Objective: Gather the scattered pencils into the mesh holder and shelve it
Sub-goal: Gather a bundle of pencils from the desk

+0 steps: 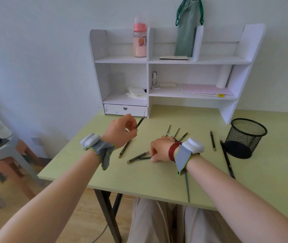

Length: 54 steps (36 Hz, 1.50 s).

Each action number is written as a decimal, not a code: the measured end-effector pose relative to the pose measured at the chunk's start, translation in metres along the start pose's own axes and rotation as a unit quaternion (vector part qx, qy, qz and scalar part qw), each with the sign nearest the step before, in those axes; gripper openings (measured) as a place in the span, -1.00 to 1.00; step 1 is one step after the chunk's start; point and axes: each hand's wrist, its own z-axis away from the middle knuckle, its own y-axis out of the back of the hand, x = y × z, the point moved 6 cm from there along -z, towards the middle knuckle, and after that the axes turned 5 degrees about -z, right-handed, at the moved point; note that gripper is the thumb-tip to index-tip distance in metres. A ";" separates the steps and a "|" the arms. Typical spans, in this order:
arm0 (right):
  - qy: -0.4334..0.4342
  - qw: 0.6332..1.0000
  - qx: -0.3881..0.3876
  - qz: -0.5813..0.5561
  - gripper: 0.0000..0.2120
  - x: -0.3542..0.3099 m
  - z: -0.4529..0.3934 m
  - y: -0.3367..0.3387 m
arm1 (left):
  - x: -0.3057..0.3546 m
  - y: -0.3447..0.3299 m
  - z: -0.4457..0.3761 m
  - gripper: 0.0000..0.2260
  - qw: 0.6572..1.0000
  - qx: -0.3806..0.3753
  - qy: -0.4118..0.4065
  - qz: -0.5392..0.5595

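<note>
- Left grip: the left hand [120, 131] is lifted off the table [157, 176] with its fingers pinched narrow on one dark pencil [140, 122], whose free end points up toward the shelf unit [173, 61].
- Right grip: the right hand [160, 149] rests low on the table, fingers curled on the crossed pair of pencils [138, 157]; a few more stick out beyond its knuckles, so it seems to hold a small bundle (how many I cannot tell).
- Progress: early, I judge. The mesh holder [247, 137] stands upright at the right of the table, apparently with nothing in it, and is not yet shelved.
- Left to collect: a gold-tipped pencil [124, 148] below the left hand, two dark ones [213, 140] near the holder, and one by the front edge.
- Materials: the holder is black wire mesh, round and tapering to a solid base; the pencils are slim, dark green or black; the table is smooth pale green board; the shelf unit is flat white panels.
</note>
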 end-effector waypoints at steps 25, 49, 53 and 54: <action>0.075 0.945 0.104 -0.300 -0.92 0.025 0.039 0.057 | 0.008 -0.003 -0.017 -0.83 0.987 0.030 0.057 0.148; 0.027 0.682 0.353 -0.639 -0.83 0.086 0.060 0.051 | 0.072 -0.079 -0.029 -0.90 0.933 0.007 0.102 0.345; 0.010 0.677 0.379 -0.630 -0.84 0.089 0.060 0.048 | 0.074 -0.087 -0.034 -0.89 0.933 0.019 0.121 0.339; 0.003 0.679 0.386 -0.625 -0.85 0.090 0.060 0.047 | 0.075 -0.089 -0.035 -0.90 0.932 0.021 0.127 0.338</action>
